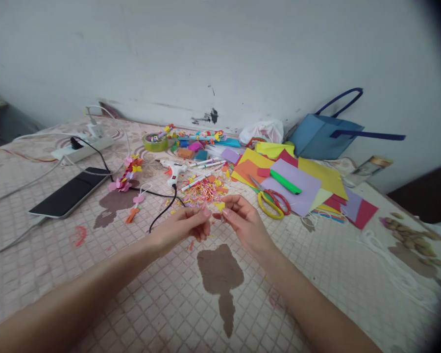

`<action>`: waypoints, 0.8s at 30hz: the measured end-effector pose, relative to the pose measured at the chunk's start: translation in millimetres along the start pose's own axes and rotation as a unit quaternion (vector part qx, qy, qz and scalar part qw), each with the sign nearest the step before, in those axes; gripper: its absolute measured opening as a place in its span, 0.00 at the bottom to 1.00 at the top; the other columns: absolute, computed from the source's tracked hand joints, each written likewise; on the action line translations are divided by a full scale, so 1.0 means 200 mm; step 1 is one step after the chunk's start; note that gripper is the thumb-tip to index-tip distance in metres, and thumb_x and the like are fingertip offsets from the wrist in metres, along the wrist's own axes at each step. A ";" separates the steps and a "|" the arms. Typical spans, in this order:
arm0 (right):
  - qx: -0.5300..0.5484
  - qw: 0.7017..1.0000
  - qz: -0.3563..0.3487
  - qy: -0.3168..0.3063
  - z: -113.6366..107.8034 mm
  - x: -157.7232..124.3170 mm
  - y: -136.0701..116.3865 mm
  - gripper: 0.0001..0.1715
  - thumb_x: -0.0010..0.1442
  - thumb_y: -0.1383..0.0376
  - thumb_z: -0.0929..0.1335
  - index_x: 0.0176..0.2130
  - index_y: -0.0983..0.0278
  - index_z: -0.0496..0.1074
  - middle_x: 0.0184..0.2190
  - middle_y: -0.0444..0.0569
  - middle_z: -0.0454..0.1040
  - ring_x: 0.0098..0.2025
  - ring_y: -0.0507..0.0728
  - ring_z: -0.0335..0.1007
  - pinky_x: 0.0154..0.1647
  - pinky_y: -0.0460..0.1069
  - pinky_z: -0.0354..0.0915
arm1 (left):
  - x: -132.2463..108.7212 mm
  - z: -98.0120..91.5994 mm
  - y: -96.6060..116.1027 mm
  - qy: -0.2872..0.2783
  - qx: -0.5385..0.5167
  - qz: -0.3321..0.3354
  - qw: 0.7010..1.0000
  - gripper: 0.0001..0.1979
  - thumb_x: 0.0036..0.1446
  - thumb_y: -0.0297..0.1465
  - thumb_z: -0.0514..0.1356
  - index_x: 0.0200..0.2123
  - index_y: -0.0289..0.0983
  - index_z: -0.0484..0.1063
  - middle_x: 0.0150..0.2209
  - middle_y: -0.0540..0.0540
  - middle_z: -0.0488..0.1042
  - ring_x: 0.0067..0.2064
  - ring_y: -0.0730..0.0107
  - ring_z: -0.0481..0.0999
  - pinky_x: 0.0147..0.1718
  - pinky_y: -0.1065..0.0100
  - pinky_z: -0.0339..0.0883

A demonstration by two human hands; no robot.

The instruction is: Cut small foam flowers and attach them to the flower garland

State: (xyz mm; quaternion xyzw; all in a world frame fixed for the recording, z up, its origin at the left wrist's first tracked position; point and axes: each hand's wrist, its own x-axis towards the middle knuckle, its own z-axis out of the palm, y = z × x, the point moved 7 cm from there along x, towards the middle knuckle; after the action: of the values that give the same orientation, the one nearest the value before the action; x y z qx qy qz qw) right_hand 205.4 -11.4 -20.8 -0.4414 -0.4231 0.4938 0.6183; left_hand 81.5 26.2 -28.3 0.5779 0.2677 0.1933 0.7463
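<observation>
Both my hands meet just in front of the pile of paper scraps [206, 189]. Between the thumb and forefinger of my right hand [244, 223] is a small yellow paper piece [219, 206]. My left hand [191, 223] is closed with thumb and fingers together, its tips close to the yellow piece. Whatever it pinches, if anything, is too small to make out. Beyond my left hand lies a white glue gun [174, 171] with a black cord. Scissors [272, 202] with yellow and red handles rest to the right of my right hand.
Coloured paper sheets [294, 181] and a green cutter [285, 182] lie at right, before a blue bag [321, 137]. A phone-like device [71, 192] and a power strip [83, 149] with cables occupy the left. A tape roll [155, 143] sits near the wall.
</observation>
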 end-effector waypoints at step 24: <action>-0.173 0.982 -0.039 -0.067 0.08 -0.04 0.00 0.10 0.56 0.68 0.66 0.40 0.61 0.68 0.29 0.42 0.68 0.31 0.51 0.66 0.33 0.48 0.63 | 0.00 -0.04 0.05 0.059 0.143 0.074 0.985 0.10 0.55 0.35 0.59 0.31 0.32 0.71 0.25 0.47 0.73 0.26 0.74 0.71 0.27 0.71 0.66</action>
State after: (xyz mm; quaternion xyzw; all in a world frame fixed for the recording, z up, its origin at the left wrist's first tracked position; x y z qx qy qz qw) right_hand 188.4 -18.0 -18.1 -0.4910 -0.5593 0.4171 0.5217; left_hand 76.2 34.3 -19.4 0.6843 0.2926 0.2413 0.6228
